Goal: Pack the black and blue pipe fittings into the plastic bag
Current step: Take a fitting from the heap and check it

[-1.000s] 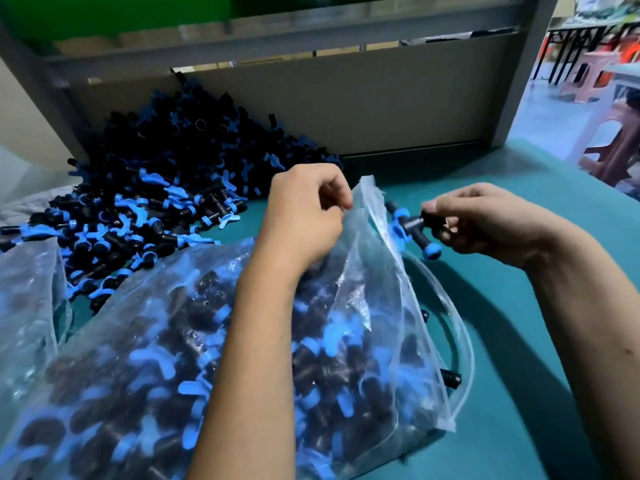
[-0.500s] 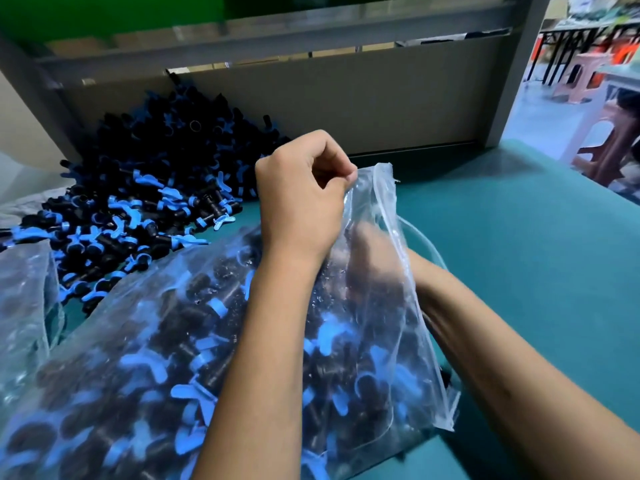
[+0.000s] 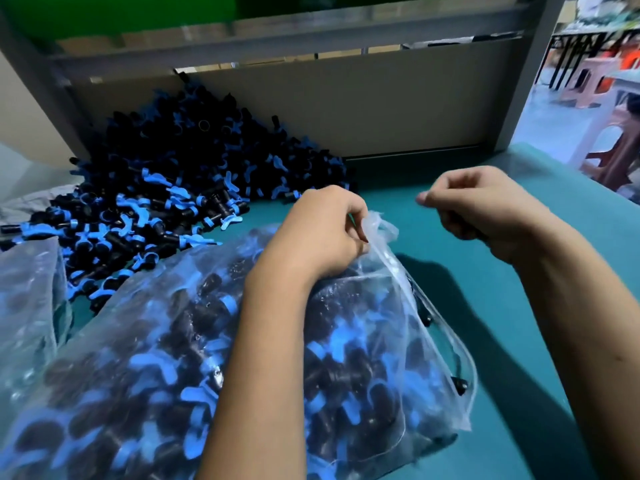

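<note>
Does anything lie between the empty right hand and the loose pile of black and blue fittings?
Yes. The right hand is curled and empty over the teal tabletop. The heap of black and blue pipe fittings lies far left, with the left hand, pinching the clear plastic bag's mouth, between them.

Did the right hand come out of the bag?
Yes. The right hand now hangs curled and empty over the green table, right of the plastic bag.

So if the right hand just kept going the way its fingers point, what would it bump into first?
Probably the left hand, which pinches the bag at its mouth. The right hand is curled, holds nothing, and points left across bare green table toward it. Depth is unclear, so it might pass just behind.
</note>
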Demonstrator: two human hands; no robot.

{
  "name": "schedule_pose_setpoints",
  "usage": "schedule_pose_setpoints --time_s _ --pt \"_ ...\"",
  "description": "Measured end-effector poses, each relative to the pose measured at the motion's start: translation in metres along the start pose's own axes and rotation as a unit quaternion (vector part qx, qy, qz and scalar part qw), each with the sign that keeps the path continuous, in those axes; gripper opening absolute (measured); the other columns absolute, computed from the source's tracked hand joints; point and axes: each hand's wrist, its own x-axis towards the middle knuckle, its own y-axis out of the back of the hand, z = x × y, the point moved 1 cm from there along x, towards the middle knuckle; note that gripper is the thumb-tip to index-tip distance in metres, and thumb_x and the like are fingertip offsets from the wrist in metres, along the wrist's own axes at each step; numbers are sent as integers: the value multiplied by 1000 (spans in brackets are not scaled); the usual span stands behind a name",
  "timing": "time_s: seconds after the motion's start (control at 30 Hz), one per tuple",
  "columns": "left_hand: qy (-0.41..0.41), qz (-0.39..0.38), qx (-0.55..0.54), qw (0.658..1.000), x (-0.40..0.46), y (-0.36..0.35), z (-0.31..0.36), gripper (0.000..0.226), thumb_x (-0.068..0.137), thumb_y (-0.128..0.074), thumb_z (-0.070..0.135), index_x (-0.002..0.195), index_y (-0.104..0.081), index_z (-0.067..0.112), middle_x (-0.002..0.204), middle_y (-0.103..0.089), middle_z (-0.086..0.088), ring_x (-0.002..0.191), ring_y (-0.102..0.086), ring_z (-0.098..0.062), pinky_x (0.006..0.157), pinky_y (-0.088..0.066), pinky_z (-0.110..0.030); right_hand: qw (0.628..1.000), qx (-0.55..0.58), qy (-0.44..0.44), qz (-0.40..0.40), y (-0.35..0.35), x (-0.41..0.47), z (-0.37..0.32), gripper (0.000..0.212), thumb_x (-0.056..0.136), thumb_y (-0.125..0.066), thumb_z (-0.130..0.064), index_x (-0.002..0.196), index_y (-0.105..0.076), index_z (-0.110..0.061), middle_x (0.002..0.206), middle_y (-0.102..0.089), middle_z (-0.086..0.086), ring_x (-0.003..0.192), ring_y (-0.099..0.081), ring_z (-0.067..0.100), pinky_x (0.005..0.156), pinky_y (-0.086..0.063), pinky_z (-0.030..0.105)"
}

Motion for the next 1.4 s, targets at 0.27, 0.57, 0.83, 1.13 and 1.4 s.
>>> schedule_pose_setpoints --time_s 0.27,0.57,0.83,1.13,1.4 --pt "85 240 -64 965 0 26 -27 18 85 -71 12 71 -73 25 68 -69 15 67 -63 0 62 -43 -11 990 -139 16 13 -76 82 41 19 89 -75 -16 76 -61 -17 71 -65 1 62 -55 13 59 -41 25" --pt "268 185 -27 945 -3 20 -54 25 86 -55 12 73 -72 25 78 -71 7 79 -67 -23 68 -56 -34 842 -516 151 -46 -162 138 66 66 94 -59 -50 153 -30 -37 166 -11 -1 148 -13 33 107 -38 53" --pt "264 177 -35 948 -3 18 -56 28 86 -54 8 73 -72 23 72 -69 10 66 -66 -22 54 -51 -29 880 -468 72 -36 -149 146 69 30 90 -64 -26 118 -67 -14 130 -41 15 114 -51 38 96 -48 42" --pt "233 203 -40 950 -3 18 -56 23 88 -59 10 74 -73 22 70 -69 10 70 -67 -16 57 -53 -30 973 -174 83 127 -84 88 58 20 83 -69 -16 80 -49 -16 68 -47 -5 61 -39 15 57 -33 29" --pt "48 272 -120 953 7 12 -15 15 87 -66 14 75 -74 21 69 -69 12 64 -62 2 63 -49 -14 918 382 -9 110 -32 -2 31 8 98 -58 -7 103 -64 -5 74 -66 4 62 -54 16 56 -44 20"
